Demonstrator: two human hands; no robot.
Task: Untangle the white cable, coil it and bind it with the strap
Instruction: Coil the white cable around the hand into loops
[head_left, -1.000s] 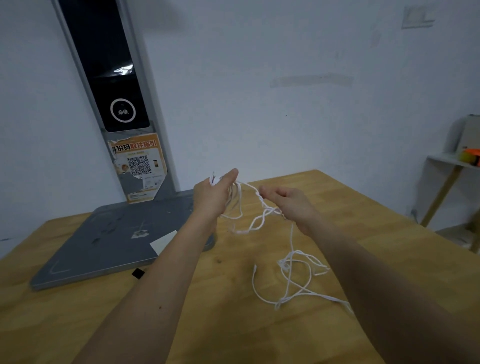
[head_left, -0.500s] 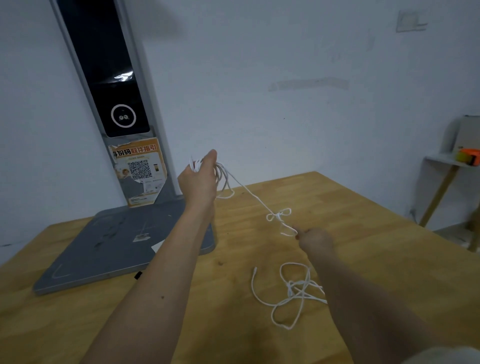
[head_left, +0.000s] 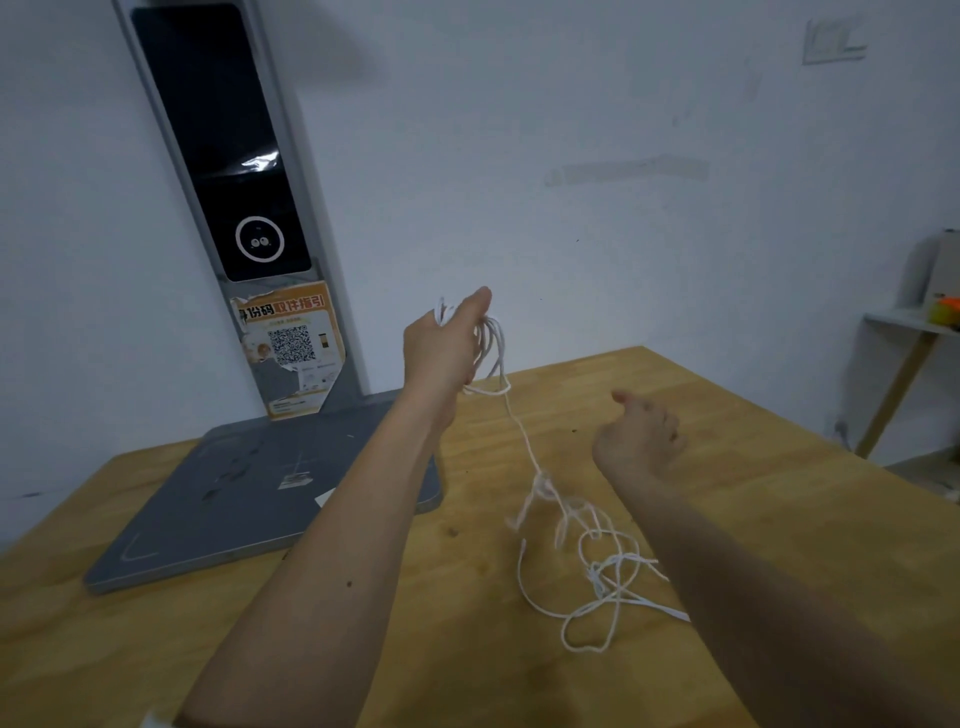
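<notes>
My left hand (head_left: 444, 345) is raised above the wooden table (head_left: 727, 467) and is shut on several loops of the white cable (head_left: 524, 441). One strand drops from that hand, past a small knot, to a loose tangle lying on the table in front of my right forearm. To the right of the hanging strand my right hand (head_left: 641, 439) hovers, fingers loosely curled and thumb out, with no cable in it. I see no strap.
A grey base plate (head_left: 234, 499) with a tall pillar carrying a black screen (head_left: 223, 145) and an orange QR sticker (head_left: 291, 343) stands at the back left against the wall. A white paper slip (head_left: 324, 498) lies on the plate. A small shelf (head_left: 914, 327) stands beyond the table's right edge.
My right hand has let go of the strand it was pulling taut and moved up and to the right. The strand now hangs slack from my left hand, which stays raised.
</notes>
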